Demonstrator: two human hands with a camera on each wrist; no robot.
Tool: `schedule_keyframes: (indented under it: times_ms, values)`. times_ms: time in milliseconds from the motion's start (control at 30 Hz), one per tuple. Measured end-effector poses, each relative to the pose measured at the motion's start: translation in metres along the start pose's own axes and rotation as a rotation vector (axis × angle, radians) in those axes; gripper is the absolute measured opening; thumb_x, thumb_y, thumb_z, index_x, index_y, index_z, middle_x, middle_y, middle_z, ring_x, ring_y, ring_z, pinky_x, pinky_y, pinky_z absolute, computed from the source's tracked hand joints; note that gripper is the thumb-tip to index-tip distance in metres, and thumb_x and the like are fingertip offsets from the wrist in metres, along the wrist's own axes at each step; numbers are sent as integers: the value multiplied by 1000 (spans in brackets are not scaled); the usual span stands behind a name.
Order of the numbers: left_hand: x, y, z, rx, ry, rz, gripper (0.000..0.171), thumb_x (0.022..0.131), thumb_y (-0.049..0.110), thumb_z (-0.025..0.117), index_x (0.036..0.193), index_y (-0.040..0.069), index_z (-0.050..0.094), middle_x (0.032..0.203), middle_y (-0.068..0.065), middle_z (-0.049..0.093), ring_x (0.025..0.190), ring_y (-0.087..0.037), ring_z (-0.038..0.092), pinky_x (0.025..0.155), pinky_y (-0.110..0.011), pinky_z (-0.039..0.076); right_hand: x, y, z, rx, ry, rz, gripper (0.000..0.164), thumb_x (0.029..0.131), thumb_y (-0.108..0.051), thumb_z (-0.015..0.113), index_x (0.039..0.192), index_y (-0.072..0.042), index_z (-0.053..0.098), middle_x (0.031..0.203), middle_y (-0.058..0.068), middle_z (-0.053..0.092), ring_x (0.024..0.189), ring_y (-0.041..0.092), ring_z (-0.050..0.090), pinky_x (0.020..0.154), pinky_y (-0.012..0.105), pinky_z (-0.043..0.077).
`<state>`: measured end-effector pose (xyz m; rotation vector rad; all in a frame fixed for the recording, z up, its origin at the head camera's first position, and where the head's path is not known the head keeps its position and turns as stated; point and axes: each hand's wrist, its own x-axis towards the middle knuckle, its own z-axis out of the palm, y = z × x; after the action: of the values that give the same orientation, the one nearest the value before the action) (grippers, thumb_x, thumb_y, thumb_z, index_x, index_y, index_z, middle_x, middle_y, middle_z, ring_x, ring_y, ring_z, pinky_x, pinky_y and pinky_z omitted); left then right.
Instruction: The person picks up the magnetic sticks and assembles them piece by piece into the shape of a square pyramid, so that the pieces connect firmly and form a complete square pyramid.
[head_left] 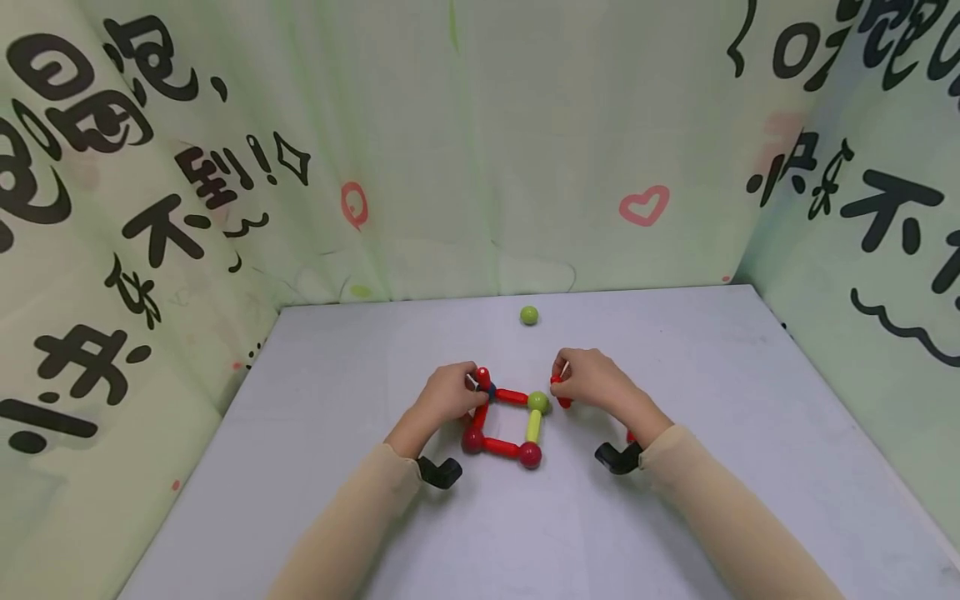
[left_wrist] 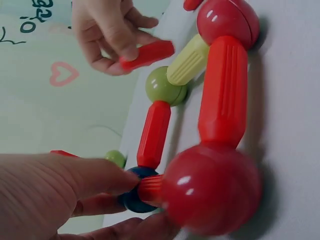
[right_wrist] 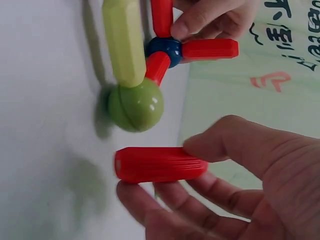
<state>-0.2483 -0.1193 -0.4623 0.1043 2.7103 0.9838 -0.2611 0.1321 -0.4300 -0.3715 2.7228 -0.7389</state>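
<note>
A square of magnetic rods and balls lies on the table. Its corners are a dark blue ball (right_wrist: 167, 51), a green ball (head_left: 538, 402) and two red balls (head_left: 529, 455). Three sides are red rods (head_left: 501, 447); the fourth is a yellow-green rod (head_left: 533, 426). Another red rod (right_wrist: 210, 49) stands up from the dark blue ball. My left hand (head_left: 450, 392) pinches that ball between thumb and fingers at the back-left corner. Just right of the green corner, my right hand (head_left: 592, 379) holds a loose red rod (right_wrist: 160, 164) between thumb and fingers, one end pointing out.
A loose green ball (head_left: 528, 315) sits near the table's back edge. Something red (head_left: 630, 436) shows partly behind the right wrist, mostly hidden by the black wrist mount (head_left: 618, 458). Printed curtains (head_left: 480, 167) enclose the white table (head_left: 360, 350) at the back and sides.
</note>
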Motion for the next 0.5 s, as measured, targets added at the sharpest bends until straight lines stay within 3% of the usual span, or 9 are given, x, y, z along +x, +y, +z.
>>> schedule_keyframes:
  times_ms: [200, 333, 500]
  values:
    - [-5, 0, -3, 22, 6, 23, 23, 92, 24, 79, 106, 9, 67, 101, -12, 66, 59, -15, 63, 60, -26, 52, 1, -13, -1, 83, 57, -35, 19, 89, -18, 71, 103, -9, 63, 99, 8, 70, 82, 22, 60, 69, 31, 49]
    - [-5, 0, -5, 13, 5, 58, 20, 93, 24, 78, 106, 11, 70, 106, -9, 67, 62, -15, 64, 62, -26, 53, 1, -19, -2, 102, 62, -52, 21, 88, -18, 73, 104, -9, 64, 101, 8, 71, 85, 23, 60, 72, 33, 51]
    - [-4, -2, -7, -8, -4, 70, 13, 94, 22, 77, 100, 11, 71, 100, -6, 69, 64, -15, 63, 62, -26, 54, 2, -24, -1, 101, 55, -80, 20, 87, -17, 73, 104, -9, 65, 101, 7, 71, 86, 22, 61, 72, 33, 51]
